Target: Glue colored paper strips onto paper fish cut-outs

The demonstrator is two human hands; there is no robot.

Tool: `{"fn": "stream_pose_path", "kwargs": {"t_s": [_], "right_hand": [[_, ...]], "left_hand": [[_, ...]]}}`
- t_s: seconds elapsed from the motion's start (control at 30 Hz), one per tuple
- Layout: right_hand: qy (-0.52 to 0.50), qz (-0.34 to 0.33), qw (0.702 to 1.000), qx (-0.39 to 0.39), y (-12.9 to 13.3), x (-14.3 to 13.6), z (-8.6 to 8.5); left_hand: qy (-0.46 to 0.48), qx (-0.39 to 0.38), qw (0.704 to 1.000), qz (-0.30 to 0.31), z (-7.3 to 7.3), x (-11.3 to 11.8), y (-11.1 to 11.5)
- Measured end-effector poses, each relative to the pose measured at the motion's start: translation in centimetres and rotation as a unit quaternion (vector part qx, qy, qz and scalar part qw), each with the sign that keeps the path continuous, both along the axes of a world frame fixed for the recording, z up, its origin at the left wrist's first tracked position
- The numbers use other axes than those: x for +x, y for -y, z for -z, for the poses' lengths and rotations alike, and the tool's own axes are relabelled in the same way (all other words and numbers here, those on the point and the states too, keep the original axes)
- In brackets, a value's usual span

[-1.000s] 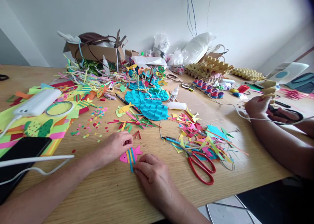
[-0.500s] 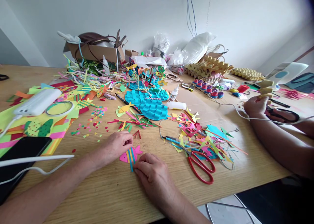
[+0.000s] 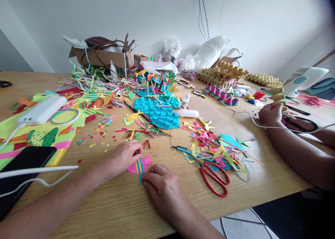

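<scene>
1. We are keeping a pink paper fish [image 3: 132,168] flat on the wooden table [image 3: 117,204], between our two hands. Yellow and blue strips [image 3: 141,165] are lying across its middle.
2. We are pressing the fingers of our left hand [image 3: 128,155] together at the top of the strips. They are hiding the strip ends, so we cannot tell if paper is between them.
3. We are pressing the thumb and pointing finger of our right hand [image 3: 163,183] together, right by the bottom end of a long blue strip. We cannot tell if they are pinching its edge.
4. We are seeing red scissors [image 3: 226,190] lying to the right of our hands, by a messy heap of paper scraps [image 3: 206,137].
5. We are looking at a bumpy blue paper shape [image 3: 163,117] past the fish. A little glue bottle [image 3: 185,101] is standing near it, and its label is too small for us to read.
6. We are seeing a big white bottle [image 3: 305,80] on the right. It is showing a blue oval and some tiny dark writing, too blurry for us to read.
7. We are sitting near another person, whose hand [image 3: 270,115] is holding a yellow egg-carton piece [image 3: 277,95].
8. We are seeing a black phone [image 3: 34,162] and a white power bank [image 3: 43,110] on our left.
</scene>
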State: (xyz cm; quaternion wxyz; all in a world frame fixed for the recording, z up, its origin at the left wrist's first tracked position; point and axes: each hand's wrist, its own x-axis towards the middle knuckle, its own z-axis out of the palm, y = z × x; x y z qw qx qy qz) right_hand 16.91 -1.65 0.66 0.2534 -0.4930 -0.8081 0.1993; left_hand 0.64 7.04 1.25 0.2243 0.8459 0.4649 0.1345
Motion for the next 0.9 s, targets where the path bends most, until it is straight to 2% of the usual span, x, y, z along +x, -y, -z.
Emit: {"fn": "stream_pose_path", "kwargs": {"t_s": [0.37, 0.57, 0.67, 0.77, 0.9], "right_hand": [[0.014, -0.063, 0.998, -0.02, 1.3, 1.2, -0.8], [-0.012, -0.115, 0.99, -0.077, 1.7, 2.5, -2.9], [-0.038, -0.08, 0.993, -0.073, 1.0, 3.2, -3.5], [-0.034, -0.044, 0.998, -0.042, -0.6, 3.4, -3.7], [-0.019, -0.044, 0.998, -0.039, -3.0, 2.5, -4.2]], "left_hand": [[-0.001, 0.016, 1.0, 0.001, -0.1, 0.1, 0.0], [0.018, 0.057, 0.998, 0.001, -0.6, -0.4, 0.2], [0.001, 0.087, 0.995, 0.056, -1.2, -1.0, 1.7], [-0.044, 0.127, 0.984, 0.12, -1.7, -1.1, 4.4], [-0.057, 0.222, 0.96, 0.161, -1.3, -0.6, 7.6]]}}
